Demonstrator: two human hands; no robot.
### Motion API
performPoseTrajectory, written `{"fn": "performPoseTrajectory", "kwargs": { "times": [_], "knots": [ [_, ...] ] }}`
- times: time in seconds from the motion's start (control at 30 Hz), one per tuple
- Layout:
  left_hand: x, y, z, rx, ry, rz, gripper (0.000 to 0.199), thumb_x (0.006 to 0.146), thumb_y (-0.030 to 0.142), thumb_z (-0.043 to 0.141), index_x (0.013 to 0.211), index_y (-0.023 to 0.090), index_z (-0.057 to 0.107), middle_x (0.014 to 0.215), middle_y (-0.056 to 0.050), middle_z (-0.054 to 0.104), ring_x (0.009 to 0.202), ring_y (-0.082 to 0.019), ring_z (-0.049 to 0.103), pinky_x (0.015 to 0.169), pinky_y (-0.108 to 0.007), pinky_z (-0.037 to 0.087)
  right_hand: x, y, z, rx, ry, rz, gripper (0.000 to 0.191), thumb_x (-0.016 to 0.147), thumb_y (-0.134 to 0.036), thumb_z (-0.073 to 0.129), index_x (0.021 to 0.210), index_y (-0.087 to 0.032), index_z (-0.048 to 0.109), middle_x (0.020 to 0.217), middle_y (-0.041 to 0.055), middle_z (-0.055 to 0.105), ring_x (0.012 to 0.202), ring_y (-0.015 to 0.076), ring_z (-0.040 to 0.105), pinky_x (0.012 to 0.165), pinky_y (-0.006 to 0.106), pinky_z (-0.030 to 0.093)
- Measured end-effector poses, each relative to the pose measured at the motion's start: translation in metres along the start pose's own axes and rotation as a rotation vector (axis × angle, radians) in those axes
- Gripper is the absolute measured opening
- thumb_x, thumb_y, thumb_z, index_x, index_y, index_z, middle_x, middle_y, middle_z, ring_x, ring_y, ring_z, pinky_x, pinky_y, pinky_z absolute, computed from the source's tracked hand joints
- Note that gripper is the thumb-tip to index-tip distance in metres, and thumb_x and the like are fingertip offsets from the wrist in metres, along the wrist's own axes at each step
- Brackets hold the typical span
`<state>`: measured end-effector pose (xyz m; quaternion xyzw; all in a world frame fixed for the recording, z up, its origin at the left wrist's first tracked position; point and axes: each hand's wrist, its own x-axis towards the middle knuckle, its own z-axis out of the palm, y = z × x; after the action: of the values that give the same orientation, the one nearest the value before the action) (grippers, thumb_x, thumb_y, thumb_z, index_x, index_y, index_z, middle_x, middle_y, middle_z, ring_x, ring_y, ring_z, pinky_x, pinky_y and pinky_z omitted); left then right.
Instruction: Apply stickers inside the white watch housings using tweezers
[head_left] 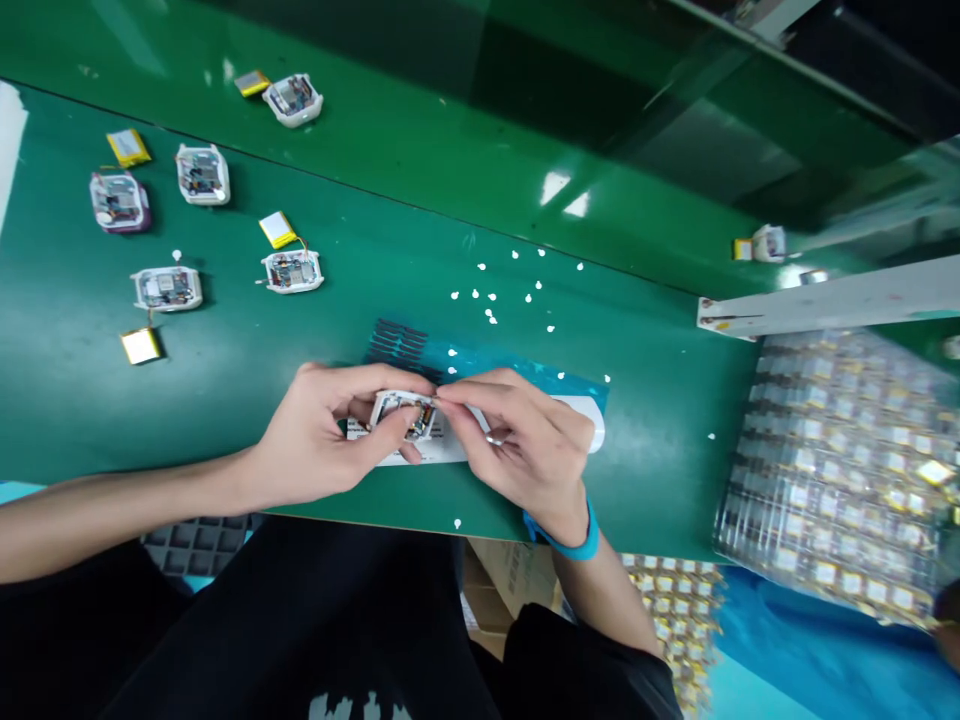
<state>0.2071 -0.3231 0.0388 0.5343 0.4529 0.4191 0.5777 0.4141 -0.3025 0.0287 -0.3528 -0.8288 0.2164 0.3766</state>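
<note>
My left hand is closed around a small white watch case, its open side up with electronic parts showing inside. The thumb lies across the parts. At the case's right edge, the thumb and forefinger of my right hand are pinched together; what they hold, if anything, is too small to make out. A shiny bit shows under the curled fingers of that hand. Beneath both hands lie a printed white sheet and a blue film with rows of dark strips.
More open watch cases, several with yellow-edged batteries, lie at the left. Small white round pieces are scattered beyond my hands. Stacked clear trays of parts stand at the right, below a white bar.
</note>
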Motion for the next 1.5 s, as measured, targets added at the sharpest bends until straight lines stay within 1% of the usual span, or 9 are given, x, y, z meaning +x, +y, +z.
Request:
{"fn": "performPoseTrajectory", "kwargs": {
  "times": [0.2, 0.4, 0.53, 0.63, 0.87, 1.0, 1.13, 1.3, 1.5],
  "knots": [
    [0.004, 0.004, -0.009, -0.12, -0.105, -0.076, 0.016, 0.09, 0.008, 0.07, 0.101, 0.019, 0.076, 0.075, 0.001, 0.08, 0.057, -0.019, 0.078, 0.055, -0.022, 0.067, -0.003, -0.006, 0.006, -0.189, 0.107, -0.032, 0.025, 0.096, -0.01, 0.073, 0.115, -0.026, 0.07, 0.097, -0.0004, 0.082, 0.079, 0.0139, 0.078, 0.068, 0.024, 0.066],
    [0.006, 0.009, -0.011, -0.067, -0.138, -0.044, 0.012, 0.091, 0.01, 0.069, 0.095, 0.018, 0.077, 0.068, 0.001, 0.078, 0.052, -0.016, 0.076, 0.049, -0.017, 0.062, -0.014, -0.003, 0.007, -0.258, 0.058, -0.141, 0.028, 0.103, -0.014, 0.064, 0.131, -0.017, 0.068, 0.109, 0.0033, 0.083, 0.085, 0.0136, 0.08, 0.085, 0.022, 0.066],
    [0.006, 0.01, -0.01, -0.061, -0.125, -0.058, 0.012, 0.09, 0.01, 0.069, 0.096, 0.018, 0.075, 0.071, 0.002, 0.078, 0.054, -0.017, 0.077, 0.051, -0.018, 0.063, -0.009, 0.003, 0.006, -0.389, 0.103, -0.077, 0.033, 0.102, -0.008, 0.06, 0.131, -0.019, 0.068, 0.109, 0.0026, 0.084, 0.082, 0.0129, 0.08, 0.073, 0.02, 0.066],
    [0.006, 0.011, -0.011, -0.055, -0.105, -0.079, 0.014, 0.09, 0.011, 0.069, 0.103, 0.018, 0.071, 0.073, 0.002, 0.078, 0.056, -0.019, 0.078, 0.05, -0.019, 0.063, -0.002, 0.009, 0.004, -0.461, 0.198, 0.003, 0.04, 0.1, -0.001, 0.053, 0.13, -0.022, 0.068, 0.118, 0.0033, 0.082, 0.095, 0.017, 0.082, 0.06, 0.022, 0.063],
    [0.007, 0.008, -0.012, -0.057, -0.153, -0.097, 0.024, 0.091, 0.011, 0.067, 0.111, 0.022, 0.058, 0.067, 0.005, 0.075, 0.056, -0.02, 0.078, 0.045, -0.02, 0.059, -0.002, 0.009, -0.009, -0.278, -0.078, -0.192, 0.039, 0.101, -0.012, 0.065, 0.139, -0.021, 0.065, 0.138, 0.008, 0.073, 0.102, 0.0186, 0.081, 0.067, 0.024, 0.068],
    [0.005, 0.004, -0.012, -0.047, -0.131, -0.097, 0.02, 0.093, 0.014, 0.066, 0.108, 0.022, 0.056, 0.071, 0.003, 0.076, 0.061, -0.022, 0.08, 0.048, -0.022, 0.062, -0.004, 0.008, -0.014, -0.244, -0.147, -0.195, 0.044, 0.099, -0.01, 0.065, 0.142, -0.018, 0.063, 0.14, 0.0114, 0.071, 0.102, 0.022, 0.081, 0.077, 0.029, 0.071],
    [0.003, 0.001, -0.01, 0.049, -0.065, -0.015, 0.015, 0.094, 0.015, 0.066, 0.102, 0.023, 0.055, 0.07, 0.003, 0.075, 0.061, -0.021, 0.079, 0.047, -0.021, 0.061, -0.005, 0.004, -0.012, -0.228, -0.174, -0.19, 0.043, 0.1, -0.009, 0.062, 0.143, -0.013, 0.061, 0.139, 0.0157, 0.07, 0.108, 0.0233, 0.08, 0.082, 0.03, 0.071],
    [0.0, -0.002, -0.007, 0.35, 0.008, 0.239, 0.021, 0.091, 0.009, 0.061, 0.102, 0.025, 0.055, 0.066, 0.007, 0.067, 0.045, -0.011, 0.065, 0.044, -0.021, 0.054, -0.006, -0.005, -0.007, -0.277, -0.214, -0.194, 0.041, 0.099, -0.006, 0.058, 0.14, -0.007, 0.061, 0.136, 0.0194, 0.072, 0.11, 0.025, 0.079, 0.083, 0.031, 0.07],
    [-0.003, -0.005, -0.004, 0.464, 0.09, 0.382, 0.021, 0.091, 0.011, 0.063, 0.103, 0.026, 0.056, 0.061, 0.008, 0.062, 0.04, -0.009, 0.057, 0.04, -0.021, 0.047, -0.006, -0.01, 0.006, -0.425, -0.149, -0.23, 0.043, 0.107, -0.019, 0.046, 0.147, -0.006, 0.057, 0.139, 0.0222, 0.068, 0.07, 0.0193, 0.078, 0.053, 0.029, 0.063]
  ]
}}
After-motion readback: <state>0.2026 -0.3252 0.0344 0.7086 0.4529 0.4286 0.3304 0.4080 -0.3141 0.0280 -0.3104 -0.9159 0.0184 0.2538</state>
